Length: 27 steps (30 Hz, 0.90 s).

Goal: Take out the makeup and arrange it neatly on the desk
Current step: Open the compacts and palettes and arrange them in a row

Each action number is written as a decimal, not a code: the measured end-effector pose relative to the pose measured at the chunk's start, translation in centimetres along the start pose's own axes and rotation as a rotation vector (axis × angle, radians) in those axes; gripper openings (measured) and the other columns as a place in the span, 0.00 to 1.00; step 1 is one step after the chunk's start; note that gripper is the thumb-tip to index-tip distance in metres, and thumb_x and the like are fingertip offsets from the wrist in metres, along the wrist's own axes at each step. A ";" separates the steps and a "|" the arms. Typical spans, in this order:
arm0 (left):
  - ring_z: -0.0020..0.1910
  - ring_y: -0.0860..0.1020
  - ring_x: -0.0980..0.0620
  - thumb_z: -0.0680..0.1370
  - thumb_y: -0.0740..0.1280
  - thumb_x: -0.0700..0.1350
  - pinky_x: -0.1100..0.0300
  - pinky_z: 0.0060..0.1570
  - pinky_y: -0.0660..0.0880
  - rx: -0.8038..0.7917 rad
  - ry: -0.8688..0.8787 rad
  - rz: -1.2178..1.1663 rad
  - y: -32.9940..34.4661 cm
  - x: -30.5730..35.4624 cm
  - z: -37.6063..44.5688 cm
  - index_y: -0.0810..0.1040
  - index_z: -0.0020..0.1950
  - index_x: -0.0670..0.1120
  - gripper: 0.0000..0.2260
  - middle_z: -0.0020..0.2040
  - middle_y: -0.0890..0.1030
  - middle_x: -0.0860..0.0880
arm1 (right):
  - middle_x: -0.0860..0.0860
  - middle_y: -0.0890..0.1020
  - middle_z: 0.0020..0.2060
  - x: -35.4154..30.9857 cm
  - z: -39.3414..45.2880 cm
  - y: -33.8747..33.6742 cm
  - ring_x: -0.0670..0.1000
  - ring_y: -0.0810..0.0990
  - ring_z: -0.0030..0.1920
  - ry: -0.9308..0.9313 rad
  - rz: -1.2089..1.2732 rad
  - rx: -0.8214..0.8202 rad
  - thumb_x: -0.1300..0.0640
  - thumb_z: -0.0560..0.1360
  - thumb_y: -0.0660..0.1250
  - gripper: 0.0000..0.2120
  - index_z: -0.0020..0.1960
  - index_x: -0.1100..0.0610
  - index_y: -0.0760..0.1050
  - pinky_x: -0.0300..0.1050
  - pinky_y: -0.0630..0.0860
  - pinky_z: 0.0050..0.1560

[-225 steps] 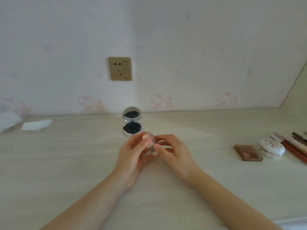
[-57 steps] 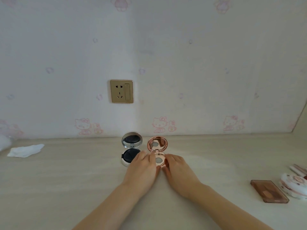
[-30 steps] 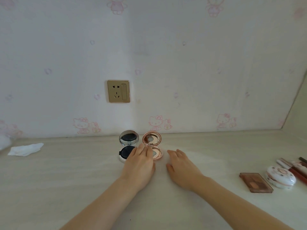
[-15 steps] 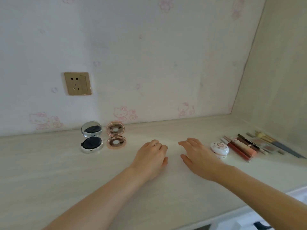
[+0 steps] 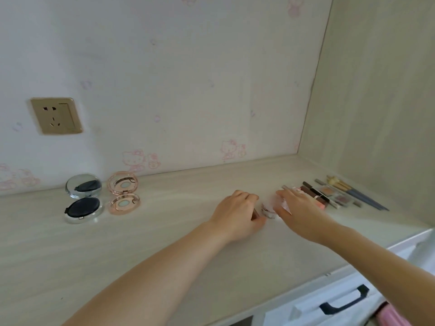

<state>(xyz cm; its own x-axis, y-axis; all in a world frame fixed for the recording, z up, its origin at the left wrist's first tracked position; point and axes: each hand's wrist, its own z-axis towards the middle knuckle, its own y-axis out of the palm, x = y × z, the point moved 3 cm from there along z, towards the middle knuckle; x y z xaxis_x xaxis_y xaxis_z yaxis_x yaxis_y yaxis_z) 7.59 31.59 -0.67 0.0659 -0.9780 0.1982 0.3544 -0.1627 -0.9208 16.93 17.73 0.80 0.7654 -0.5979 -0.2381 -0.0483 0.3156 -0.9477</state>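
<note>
Compacts are standing open at the left of the frame on the desk: a silver cushion compact with a dark puff, and just to its right a rose-gold compact. Right of centre, the left hand is curling over a brown item that is mostly hidden; I cannot tell whether it is gripping it. Beside it, the right hand is reaching over a small round white case, fingers relaxed and spread, blurred by motion. Further right, lip pencils and tubes and blue-handled brushes are lying in a row.
</note>
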 end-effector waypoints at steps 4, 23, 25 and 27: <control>0.69 0.65 0.46 0.76 0.63 0.61 0.50 0.61 0.70 -0.124 -0.108 -0.058 0.5 0.6 1.6 0.68 0.68 0.42 0.28 0.63 0.75 0.44 | 0.53 0.76 0.61 0.3 0.6 0.0 0.54 0.72 0.64 0.068 0.057 -0.007 0.47 0.79 0.59 0.21 0.68 0.57 0.68 0.45 0.65 0.62; 0.55 0.75 0.48 0.75 0.69 0.55 0.52 0.54 0.74 -0.075 -0.177 -0.444 0.2 0.3 2.6 0.68 0.62 0.45 0.23 0.58 0.75 0.46 | 0.53 0.79 0.60 -1.3 1.7 -1.5 0.53 0.77 0.57 0.188 0.252 0.021 0.48 0.76 0.65 0.23 0.69 0.54 0.69 0.44 0.72 0.52; 0.56 0.75 0.49 0.75 0.70 0.53 0.54 0.55 0.73 -0.040 -0.183 -0.494 -0.7 0.0 2.2 0.69 0.63 0.46 0.22 0.59 0.76 0.47 | 0.52 0.79 0.59 -2.1 1.7 -1.9 0.52 0.78 0.55 0.181 0.281 0.026 0.48 0.76 0.65 0.23 0.69 0.53 0.69 0.43 0.73 0.49; 0.57 0.75 0.50 0.75 0.71 0.51 0.56 0.55 0.72 -0.018 -0.185 -0.512 -1.5 -0.5 1.6 0.69 0.65 0.45 0.22 0.59 0.77 0.47 | 0.52 0.79 0.58 -3.0 1.7 -2.1 0.51 0.78 0.54 0.174 0.319 0.012 0.49 0.76 0.65 0.22 0.69 0.54 0.69 0.43 0.74 0.49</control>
<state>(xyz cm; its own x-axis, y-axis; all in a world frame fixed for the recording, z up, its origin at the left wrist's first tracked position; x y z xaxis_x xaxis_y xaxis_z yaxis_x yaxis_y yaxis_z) 8.55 32.55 1.13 0.0531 -0.7342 0.6769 0.3688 -0.6155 -0.6965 15.86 20.11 3.89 0.5919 -0.5842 -0.5553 -0.2586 0.5149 -0.8173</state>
